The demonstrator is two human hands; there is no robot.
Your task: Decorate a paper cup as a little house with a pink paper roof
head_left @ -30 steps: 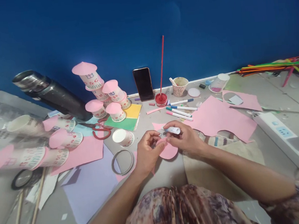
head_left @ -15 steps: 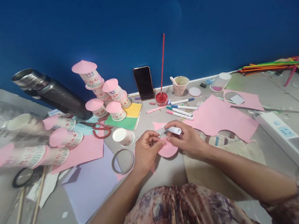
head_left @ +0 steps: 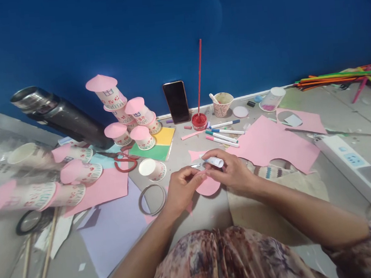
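My left hand [head_left: 183, 186] pinches the left edge of a round pink paper piece [head_left: 208, 186]. Across from it, my right hand [head_left: 232, 169] is closed around a white marker-like tool [head_left: 215, 161] with a small metal part [head_left: 197, 165], which reaches toward my left fingers at the paper's top. The fingertips of both hands are close together over the paper, and the right fingers touch it too. A pink scrap [head_left: 197, 155] lies just behind my hands. The exact contact between metal part and paper is hidden by the fingers.
Pink-roofed paper cups [head_left: 144, 138] stand stacked at the left, beside a dark flask [head_left: 70, 119] and red-handled scissors [head_left: 125, 163]. A tape roll [head_left: 152, 200] lies by my left forearm. Behind are a phone [head_left: 176, 102], red pot [head_left: 199, 121] and markers [head_left: 225, 132]; a power strip [head_left: 353, 163] is at right.
The metal part has swung to point left, above my left fingers. My left fingers have drawn in closer together. The view has shifted slightly.
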